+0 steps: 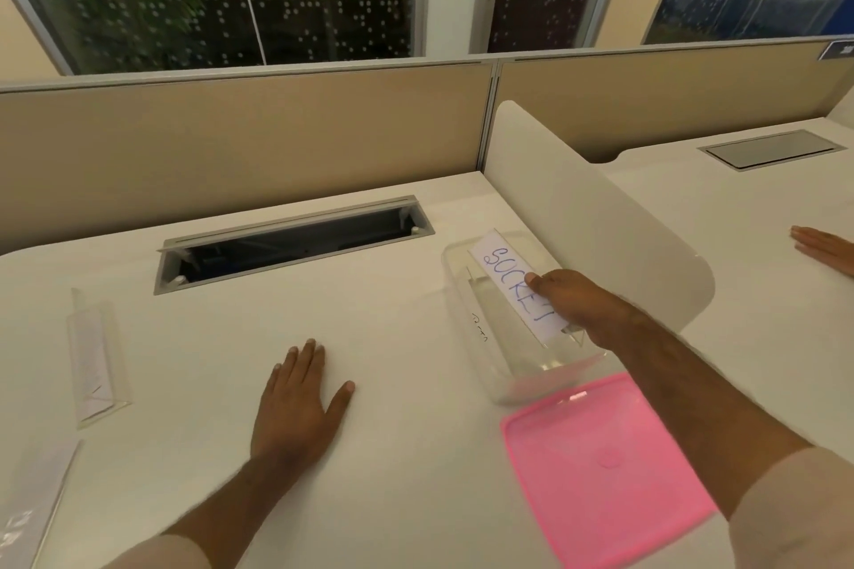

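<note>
Fingers (538,280) of the right hand (582,305) grasp a label (510,275), the thumb lying on its face and the rest curled behind it. The label is a white strip hand-lettered "SOCKET" in blue, seated in a clear holder. It is held tilted within the open top of the box (508,365). Whether its lower end touches the box floor cannot be told.

The box is clear plastic and stands open on the table (393,337). Faint dark writing shows on its left wall but is too small to read.

The left hand (295,411) lies well left of the box, palm down on the table, fingers (309,356) straight and slightly spread, holding nothing.

A pink lid (605,467) lies flat just in front of the box, its far edge touching or slightly under the box.

An open cable hatch (295,240) is set in the table behind and left of the box. A white divider (600,217) stands just right of the box. Beyond the divider, a third hand (827,247) rests flat on the next desk. Far left of the box lies a clear sign holder (94,360).
</note>
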### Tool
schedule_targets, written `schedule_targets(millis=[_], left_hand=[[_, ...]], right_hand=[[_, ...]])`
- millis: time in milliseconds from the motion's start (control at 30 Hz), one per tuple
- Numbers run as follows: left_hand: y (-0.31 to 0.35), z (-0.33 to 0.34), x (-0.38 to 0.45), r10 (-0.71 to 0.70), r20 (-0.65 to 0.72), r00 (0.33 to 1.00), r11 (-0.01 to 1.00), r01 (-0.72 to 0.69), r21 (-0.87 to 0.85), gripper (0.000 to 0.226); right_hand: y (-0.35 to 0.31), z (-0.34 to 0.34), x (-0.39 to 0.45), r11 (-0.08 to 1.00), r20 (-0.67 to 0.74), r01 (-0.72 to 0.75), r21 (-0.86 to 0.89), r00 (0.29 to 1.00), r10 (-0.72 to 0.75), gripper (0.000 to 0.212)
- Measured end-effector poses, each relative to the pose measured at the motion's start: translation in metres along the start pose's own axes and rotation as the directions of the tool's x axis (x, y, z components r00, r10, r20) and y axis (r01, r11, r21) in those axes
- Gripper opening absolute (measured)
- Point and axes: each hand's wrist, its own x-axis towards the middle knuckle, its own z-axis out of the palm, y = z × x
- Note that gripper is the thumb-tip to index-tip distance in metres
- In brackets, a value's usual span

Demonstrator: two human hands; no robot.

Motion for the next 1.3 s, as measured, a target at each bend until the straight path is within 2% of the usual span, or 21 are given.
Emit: schedule_targets(millis=[200,433,600,900,1067,1233,1300], left_hand=[[0.001,0.002,0.001,0.003,0.007,1.0,0.999,-0.003,0.036,0.085],[0.001,0.004,0.002,0.005,0.002,1.0,0.999,-0.005,0.046,0.085],[-0.001,0.006,0.002,0.011,-0.012,1.0,0.998,-0.01,0.054,0.085],[-0.001,0.008,0.002,0.014,-0.023,1.0,0.999,-0.013,0.05,0.086],[-0.002,0.007,0.002,0.012,-0.013,1.0,0.999,-0.011,0.036,0.085],[-0.003,0.002,0.0,0.008,0.028,1.0,1.0,-0.009,0.017,0.085],[-0.004,-0.001,-0.005,-0.003,0.033,0.999,1.0,0.003,-0.016,0.085]], right_hand=[[0.006,0.03,0.007,0.992,-0.006,-0.02,-0.128,1.0,0.02,0.03],[0.009,0.063,0.013,0.973,0.012,-0.061,-0.223,0.998,0.065,0.047],[0.012,0.074,0.016,0.938,0.002,-0.047,-0.345,0.999,0.051,0.042],[0.015,0.071,0.017,0.957,0.011,-0.033,-0.287,0.999,0.038,0.046],[0.008,0.057,0.011,0.975,0.068,-0.074,-0.209,0.994,0.09,0.067],[0.008,0.046,0.002,0.986,0.048,-0.034,-0.163,0.998,0.042,0.06],[0.008,0.046,-0.004,0.986,0.01,0.022,-0.166,1.0,-0.021,0.058]])
